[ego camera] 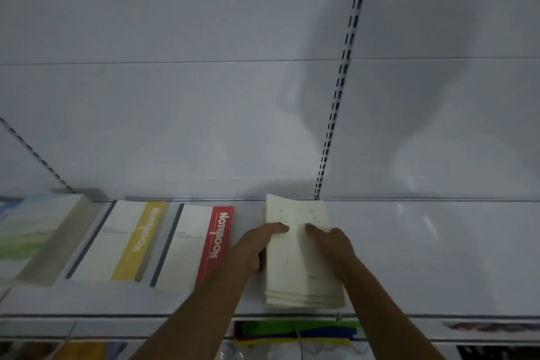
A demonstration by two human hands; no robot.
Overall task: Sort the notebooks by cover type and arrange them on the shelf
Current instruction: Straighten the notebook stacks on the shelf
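A stack of cream-covered notebooks [301, 266] lies flat on the white shelf [423, 257]. My left hand [257, 245] grips its left edge, fingers reaching over the top cover. My right hand [333, 242] rests on the top cover from the right, fingers stretched forward. To the left lie a white notebook with a red "Notebook" band [198, 245], a white one with a yellow band [128, 240], and a thick stack with a green and blue landscape cover [38, 237].
A slotted black-and-white upright [339, 90] runs up the white back panel behind the cream stack. The shelf's front rail [438, 317] crosses below my arms. Colourful items [295, 330] sit on the lower shelf.
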